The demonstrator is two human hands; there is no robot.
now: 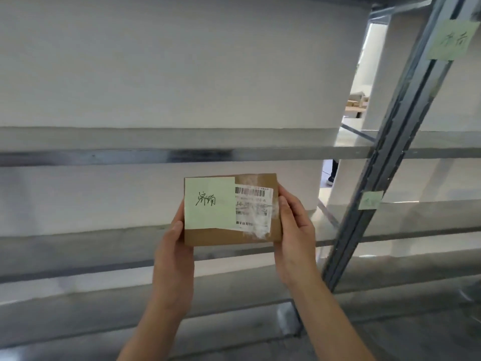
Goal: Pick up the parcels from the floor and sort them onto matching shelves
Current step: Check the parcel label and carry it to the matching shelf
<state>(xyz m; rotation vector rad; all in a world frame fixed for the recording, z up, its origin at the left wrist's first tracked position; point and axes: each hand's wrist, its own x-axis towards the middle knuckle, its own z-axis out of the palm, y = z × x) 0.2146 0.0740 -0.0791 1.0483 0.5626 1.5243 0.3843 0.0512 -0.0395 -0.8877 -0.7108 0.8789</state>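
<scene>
Facing: grey metal shelving before a white wall, its slotted upright leaning at the right.
Upright: pale green upper note, handwritten; lower note (too blurred to read).
Parcel: small flat cardboard box, brown, bearing a green handwritten sticky note and a taped, scuffed barcode label.
Grip: left hand and right hand clasp its short ends, thumbs on the near face, box held in the air before the middle shelves.

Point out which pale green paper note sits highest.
The pale green note at the grey metal upright's top; another sits lower on it, the third on the brown cardboard parcel.
</scene>
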